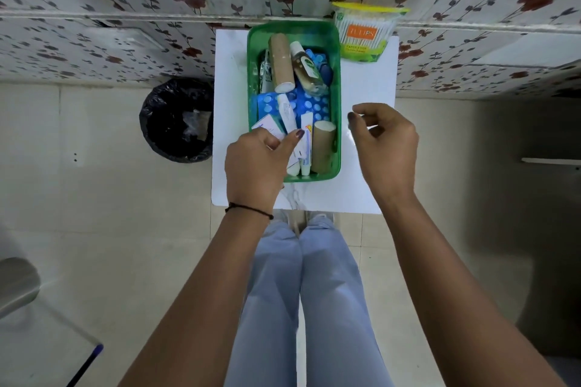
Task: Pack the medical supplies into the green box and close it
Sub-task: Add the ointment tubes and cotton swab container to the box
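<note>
The green box (337,94) stands open on a small white table (367,85). Inside lie two brown bandage rolls (280,60), a small bottle (306,71), blue pill blister packs (314,105), white tubes (287,113) and a small white carton (270,124). My left hand (256,163) rests over the box's near left corner, fingers pinched on the white carton. My right hand (385,144) hovers just right of the box, fingers curled apart, holding nothing. No lid is in sight.
A tub of cotton buds (366,31) with a yellow lid stands at the table's far right corner. A black-lined waste bin (177,119) sits on the floor left of the table. A floral-papered wall is behind. My legs are below the table.
</note>
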